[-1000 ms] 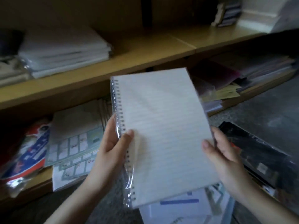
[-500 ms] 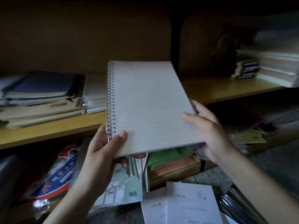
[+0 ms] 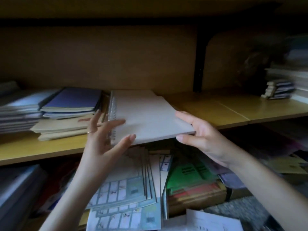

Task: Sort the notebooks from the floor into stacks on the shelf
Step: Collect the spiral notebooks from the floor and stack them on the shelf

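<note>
**Inspector:** Position of the spiral notebook (image 3: pixel 146 117) to be stated.

**Recorder:** It is found lying flat on the wooden shelf (image 3: pixel 225 112), spiral to the left, just beside a stack topped by a blue notebook (image 3: pixel 75 100). Its near end is seen overhanging the shelf's front edge. What lies beneath it cannot be determined.

**Inspector:** State of the hands?

**Recorder:** The left hand (image 3: pixel 103 140) is held spread with straight fingers. The index fingertip is laid on the cover near the spiral and the thumb is set against the near edge. A ring (image 3: pixel 89 132) is noted on one finger. The near right corner is pinched by the right hand (image 3: pixel 200 135), fingers above and thumb below.

**Inspector:** Lower shelf?

**Recorder:** Grid-printed sheets (image 3: pixel 120 190) and a green booklet (image 3: pixel 188 174) are recorded there, loosely piled.
</note>
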`<action>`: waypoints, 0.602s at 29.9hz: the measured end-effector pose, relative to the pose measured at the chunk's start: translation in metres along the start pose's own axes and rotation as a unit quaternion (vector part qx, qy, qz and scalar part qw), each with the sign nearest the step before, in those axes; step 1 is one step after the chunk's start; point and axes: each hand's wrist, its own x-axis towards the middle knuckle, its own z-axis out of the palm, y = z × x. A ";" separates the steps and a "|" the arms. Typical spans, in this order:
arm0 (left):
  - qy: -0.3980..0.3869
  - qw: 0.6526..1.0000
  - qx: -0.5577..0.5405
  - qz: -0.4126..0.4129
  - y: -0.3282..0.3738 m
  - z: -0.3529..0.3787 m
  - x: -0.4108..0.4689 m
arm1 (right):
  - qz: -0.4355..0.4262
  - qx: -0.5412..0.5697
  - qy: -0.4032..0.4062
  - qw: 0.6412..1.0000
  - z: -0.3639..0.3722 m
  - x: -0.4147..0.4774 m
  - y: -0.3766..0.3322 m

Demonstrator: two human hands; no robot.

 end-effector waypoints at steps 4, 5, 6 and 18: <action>0.016 0.949 0.303 0.087 -0.009 -0.002 0.011 | 0.002 -0.001 0.024 1.000 0.000 0.023 0.001; 0.026 0.926 0.356 0.121 -0.009 -0.002 0.015 | -0.007 -0.018 0.046 0.999 0.002 0.028 0.004; 0.026 0.911 0.384 0.147 -0.008 -0.003 0.021 | -0.021 -0.049 0.078 0.996 0.004 0.032 0.008; 0.023 0.901 0.406 0.150 -0.025 0.001 0.087 | -0.146 -0.348 0.229 0.897 0.011 0.076 0.016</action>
